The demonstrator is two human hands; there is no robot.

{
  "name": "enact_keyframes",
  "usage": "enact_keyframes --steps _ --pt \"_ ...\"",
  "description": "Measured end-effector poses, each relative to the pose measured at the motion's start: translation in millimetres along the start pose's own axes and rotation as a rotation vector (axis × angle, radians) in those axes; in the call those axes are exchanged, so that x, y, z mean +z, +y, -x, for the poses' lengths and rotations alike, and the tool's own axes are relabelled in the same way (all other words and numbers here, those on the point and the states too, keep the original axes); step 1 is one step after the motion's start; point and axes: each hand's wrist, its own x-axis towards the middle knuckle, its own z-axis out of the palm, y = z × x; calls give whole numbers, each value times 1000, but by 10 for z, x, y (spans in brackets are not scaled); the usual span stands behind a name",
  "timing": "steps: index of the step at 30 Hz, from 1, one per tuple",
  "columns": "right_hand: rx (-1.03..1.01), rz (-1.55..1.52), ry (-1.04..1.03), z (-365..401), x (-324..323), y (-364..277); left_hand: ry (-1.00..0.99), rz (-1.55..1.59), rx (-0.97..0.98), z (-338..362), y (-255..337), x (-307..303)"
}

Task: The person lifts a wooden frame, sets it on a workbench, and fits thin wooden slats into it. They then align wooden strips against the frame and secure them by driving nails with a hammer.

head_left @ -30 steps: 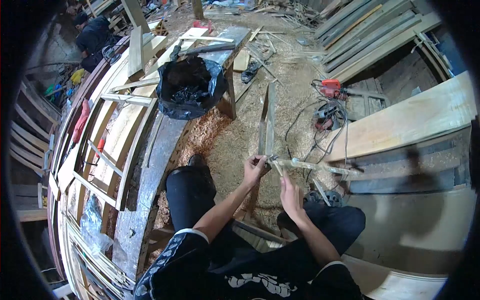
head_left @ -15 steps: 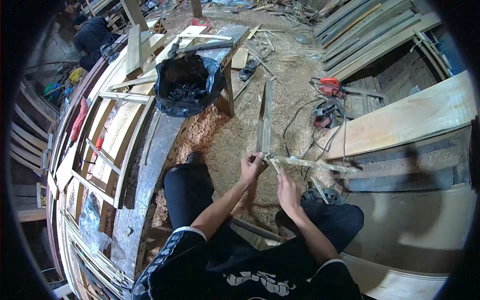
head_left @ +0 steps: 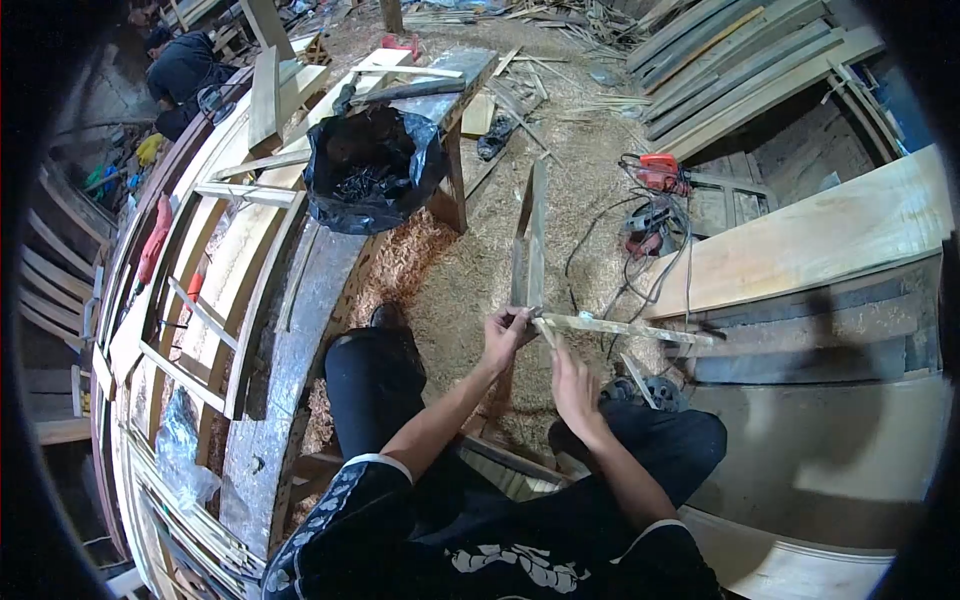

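Between my knees stands a narrow wooden frame (head_left: 537, 235), one leg running away from me. A pale wooden slat (head_left: 640, 328) meets it at the near corner and reaches out to the right. My left hand (head_left: 507, 338) is closed around that corner, thumb and fingers pinched on the wood. Just right of it, my right hand (head_left: 575, 388) grips a thin pale strip (head_left: 547, 331), whose upper end touches or nearly touches the joint. The strip's lower end is hidden by the fingers, and its exact kind is too small to tell.
A workbench (head_left: 262, 465) on the left bears wooden frames and a black plastic bag (head_left: 425, 165). Red power tools (head_left: 660, 172) with tangled cords lie on the shavings-covered floor. Wide boards (head_left: 810, 235) stand at the right. Another person (head_left: 185, 75) crouches at the far left.
My right hand has shifted slightly left and its fingers have changed angle on the strip. My left hand stays at the corner of the frame.
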Motion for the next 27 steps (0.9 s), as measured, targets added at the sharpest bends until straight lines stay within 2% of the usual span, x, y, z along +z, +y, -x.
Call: enact_keyframes --steps 1,2,4,5,6,8,10,11,12,13,14,16,17,18,20,21,22,24,25,26,27 --pt "79 46 -106 -25 -101 -49 4 -245 37 -51 -11 -64" --pt "51 48 -97 -168 -133 -85 47 -152 -21 -51 -54 -48" --pt "-88 -220 382 -45 -139 -124 26 -127 -46 -62 -76 -95" --pt "-113 -192 416 -7 -95 -84 26 -128 -61 -50 -91 -90" --pt "-101 -190 412 47 -37 -30 29 -70 -67 -25 -81 -74" --pt "31 46 -1 33 37 69 27 -13 -55 -8 -83 -67" --pt "0 106 -35 -173 -99 -4 57 -181 55 -85 35 -8" --pt "-100 -3 228 -168 -122 -68 84 -116 -68 -39 39 -2" --pt "-184 -112 492 -88 -131 -100 89 -117 -92 -8 7 -22" --pt "-127 -198 371 0 -18 0 64 -78 -114 -21 8 -37" --pt "-119 -197 374 16 -8 39 37 -37 -127 -24 19 -31" --pt "74 57 -41 -50 -93 -33 53 -47 -113 52 -30 -25" --pt "81 59 -64 -86 -211 -44 77 -48 -73 -33 -32 -6" --pt "74 55 -63 -137 -165 -39 104 -56 -53 -36 1 -4" --pt "-174 -153 513 -115 -73 -10 94 -53 -78 -55 41 1" --pt "-58 -191 225 -39 -122 -75 84 5 -93 -24 31 -4" --pt "-52 -188 225 4 -112 -52 71 67 -100 -3 36 15" --pt "134 -21 -102 -54 -65 -19 7 -8 -61 -41 9 -30" --pt "-7 -35 56 -100 -96 -4 29 -15 -35 -104 22 -13" --pt "-5 -37 47 -99 -74 -4 54 -29 -45 -38 -15 -35" --pt "-116 -83 284 -102 -92 -44 57 -30 -60 9 -40 -47"
